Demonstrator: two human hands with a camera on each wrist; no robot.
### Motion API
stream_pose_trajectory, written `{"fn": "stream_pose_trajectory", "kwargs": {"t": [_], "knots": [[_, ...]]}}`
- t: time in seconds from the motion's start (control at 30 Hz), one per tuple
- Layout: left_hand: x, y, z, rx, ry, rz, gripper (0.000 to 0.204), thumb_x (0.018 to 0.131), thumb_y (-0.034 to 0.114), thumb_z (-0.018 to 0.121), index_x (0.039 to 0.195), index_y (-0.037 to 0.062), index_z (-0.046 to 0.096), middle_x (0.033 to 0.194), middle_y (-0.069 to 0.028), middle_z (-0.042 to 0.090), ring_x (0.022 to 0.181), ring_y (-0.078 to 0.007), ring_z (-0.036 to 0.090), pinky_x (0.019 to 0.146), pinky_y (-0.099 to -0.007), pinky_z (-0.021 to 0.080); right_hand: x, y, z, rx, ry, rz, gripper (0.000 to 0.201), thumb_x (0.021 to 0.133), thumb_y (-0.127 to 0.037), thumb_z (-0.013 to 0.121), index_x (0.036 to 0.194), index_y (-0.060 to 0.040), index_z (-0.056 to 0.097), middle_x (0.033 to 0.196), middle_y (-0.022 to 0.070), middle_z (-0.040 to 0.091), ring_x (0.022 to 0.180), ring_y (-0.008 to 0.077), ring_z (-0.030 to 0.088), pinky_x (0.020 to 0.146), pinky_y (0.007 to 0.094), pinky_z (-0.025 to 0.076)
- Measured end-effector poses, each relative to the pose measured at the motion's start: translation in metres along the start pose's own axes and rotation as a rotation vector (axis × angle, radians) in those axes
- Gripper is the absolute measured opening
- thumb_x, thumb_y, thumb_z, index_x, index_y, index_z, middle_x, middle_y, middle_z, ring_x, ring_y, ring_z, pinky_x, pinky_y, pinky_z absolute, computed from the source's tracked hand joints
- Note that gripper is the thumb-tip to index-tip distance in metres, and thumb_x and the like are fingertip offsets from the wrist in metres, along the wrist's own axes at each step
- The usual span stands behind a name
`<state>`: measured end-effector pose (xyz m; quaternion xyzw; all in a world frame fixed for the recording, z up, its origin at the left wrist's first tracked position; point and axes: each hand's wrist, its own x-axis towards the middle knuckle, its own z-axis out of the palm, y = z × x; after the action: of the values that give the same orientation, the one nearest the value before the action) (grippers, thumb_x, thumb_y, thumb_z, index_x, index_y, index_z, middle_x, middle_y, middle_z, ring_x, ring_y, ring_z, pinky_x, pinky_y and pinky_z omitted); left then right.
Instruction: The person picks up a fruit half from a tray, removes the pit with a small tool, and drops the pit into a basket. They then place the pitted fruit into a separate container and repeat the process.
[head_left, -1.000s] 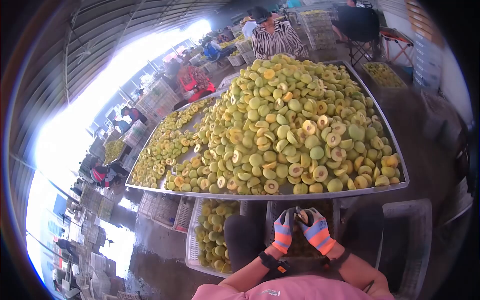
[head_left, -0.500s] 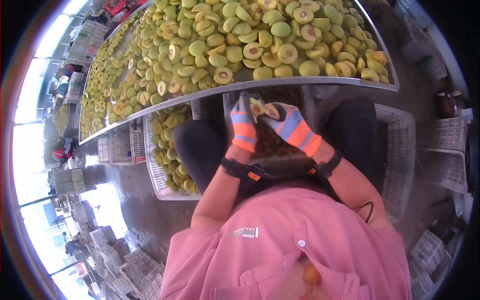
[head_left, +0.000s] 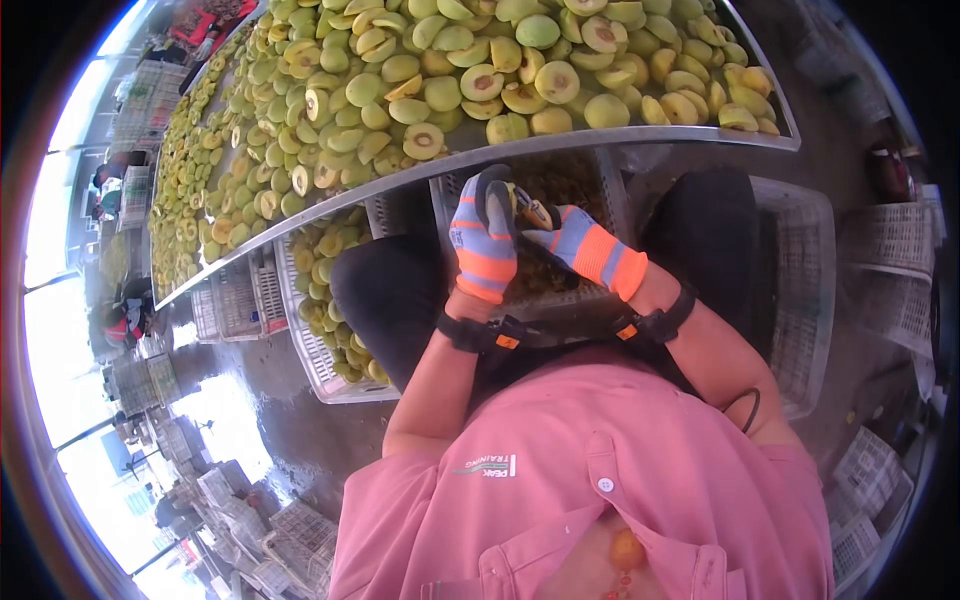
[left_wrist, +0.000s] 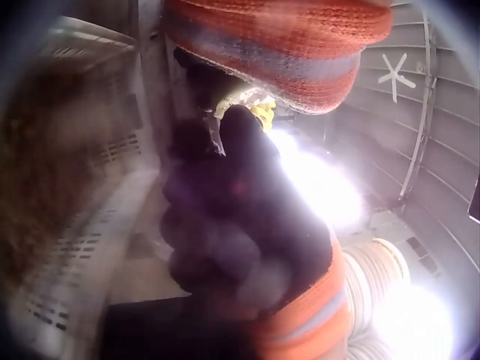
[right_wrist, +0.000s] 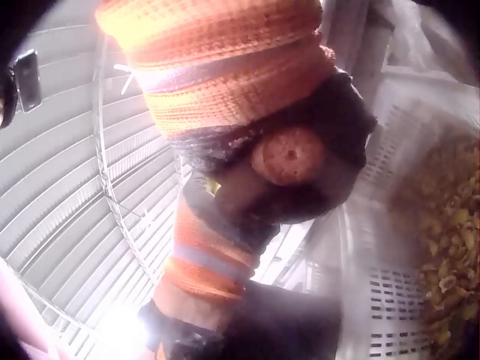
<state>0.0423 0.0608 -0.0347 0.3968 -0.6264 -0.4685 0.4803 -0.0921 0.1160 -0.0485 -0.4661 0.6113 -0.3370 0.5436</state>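
Note:
In the head view both hands, in orange and grey-blue striped gloves with dark palms, meet above a crate below the metal table's edge. My left hand (head_left: 484,240) curls round a piece of yellow-green fruit (left_wrist: 262,111), mostly hidden by the gloves. The right hand (head_left: 590,250) grips a tool with a round wooden handle (right_wrist: 289,155), whose butt end shows in the right wrist view. Its working end is at the fruit, hidden between the fingers. Halved green-yellow fruits (head_left: 375,85), some with brown pit centres, heap on the metal table (head_left: 480,158) just beyond the hands.
Beneath the hands stands a white crate (right_wrist: 394,300) with brown-yellow scraps. Another crate (head_left: 318,362) of fruit pieces is to the left, and a pale crate (head_left: 800,300) is by the right knee. The person's dark-trousered knees (head_left: 385,300) flank the hands.
The head view has tilted down, so the table and hands sit higher in it. Both hands stay close together; the left has turned, showing the back of its glove.

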Motion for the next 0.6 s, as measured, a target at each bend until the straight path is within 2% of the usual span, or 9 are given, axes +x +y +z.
{"fn": "stream_pose_trajectory", "kwargs": {"t": [0.13,0.2,0.23,0.3,0.4,0.5,0.6], "knots": [[0.002,0.016,-0.003,0.472,-0.083,0.239,0.021,0.087,0.011,0.055,0.105,0.0016,0.06,0.093,-0.0166,0.061,0.084,-0.0326,0.062,0.072,-0.0372,0.05,0.002,0.014,0.004,0.141,0.029,-0.045,0.028,0.084,-0.024,0.069,0.097,0.0007,0.067,0.079,0.0128,0.069,0.071,0.0151,0.059,0.067,0.0348,0.049],[0.002,0.012,-0.001,0.62,-0.084,0.3,0.02,0.087,0.012,0.057,0.103,0.0029,0.061,0.091,-0.0164,0.061,0.082,-0.0341,0.062,0.07,-0.0384,0.05,0.005,0.021,0.009,0.206,0.025,-0.074,0.028,0.084,-0.024,0.069,0.097,0.0008,0.067,0.082,0.0106,0.069,0.073,0.0125,0.058,0.066,0.0341,0.049],[0.002,0.009,-0.002,0.712,-0.072,0.318,0.019,0.086,0.013,0.058,0.102,0.0036,0.062,0.09,-0.0163,0.061,0.081,-0.0349,0.062,0.069,-0.039,0.05,-0.002,0.002,0.005,0.095,0.047,0.042,0.028,0.083,-0.021,0.07,0.099,0.0012,0.066,0.086,0.0105,0.07,0.076,0.0125,0.059,0.068,0.0338,0.049],[-0.002,0.003,-0.003,0.684,-0.007,0.337,0.017,0.083,0.013,0.062,0.097,0.005,0.062,0.088,-0.016,0.061,0.08,-0.0381,0.06,0.067,-0.0426,0.049,-0.003,0.002,0.005,0.15,0.012,-0.012,0.025,0.082,-0.017,0.07,0.099,0.0002,0.065,0.089,0.0112,0.069,0.081,0.0136,0.061,0.072,0.0338,0.049],[-0.004,0.015,-0.008,0.665,-0.042,0.244,0.018,0.081,0.015,0.063,0.097,0.0063,0.063,0.088,-0.0154,0.061,0.079,-0.0366,0.061,0.066,-0.0428,0.049,-0.004,0.007,0.004,0.018,-0.002,-0.098,0.023,0.082,-0.012,0.07,0.101,-0.0008,0.064,0.091,0.0109,0.069,0.085,0.0136,0.06,0.075,0.0335,0.049],[-0.007,0.014,-0.009,0.692,-0.055,0.184,0.013,0.082,0.019,0.063,0.09,0.0085,0.062,0.085,-0.0137,0.061,0.076,-0.0359,0.061,0.063,-0.0432,0.049,-0.003,0.014,0.005,-0.05,-0.028,-0.197,0.023,0.082,-0.01,0.07,0.103,-0.0012,0.064,0.093,0.0104,0.069,0.086,0.0146,0.061,0.076,0.0331,0.049],[-0.008,0.013,-0.011,0.692,-0.015,0.186,0.014,0.081,0.022,0.064,0.087,0.0095,0.061,0.083,-0.0121,0.06,0.073,-0.0346,0.061,0.061,-0.0422,0.049,-0.012,0.0,0.008,-0.114,-0.001,-0.141,0.026,0.081,-0.009,0.07,0.105,0.0009,0.063,0.096,0.0131,0.07,0.088,0.0183,0.064,0.076,0.033,0.049]]}}
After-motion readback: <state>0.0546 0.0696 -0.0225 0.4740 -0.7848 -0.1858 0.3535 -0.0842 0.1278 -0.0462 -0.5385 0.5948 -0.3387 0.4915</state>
